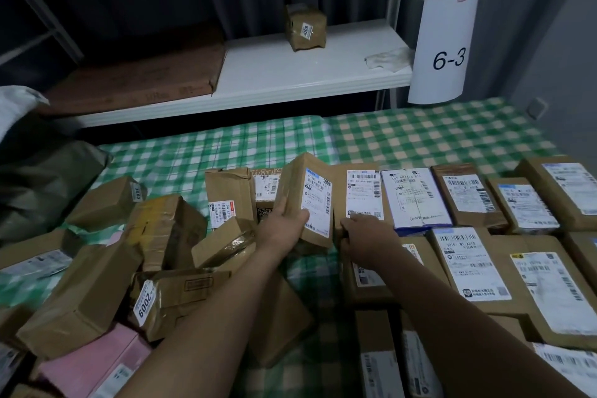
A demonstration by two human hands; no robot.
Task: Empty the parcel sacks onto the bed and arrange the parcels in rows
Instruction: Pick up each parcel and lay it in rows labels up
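Pile (80, 294) near L, rows (465, 194) R: your left hand (284, 231), fingers wrapped round a parcel (307, 200), holds it label-up over the bed (403, 139), while your right hand (368, 236) curls its fingers on the row's end parcel (361, 194), prob. squaring it to make a slot.

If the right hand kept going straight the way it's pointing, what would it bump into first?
Probably the flat parcel with the white label, just beyond the right hand, which may already touch it. Depth is unclear. The left hand holds another box.
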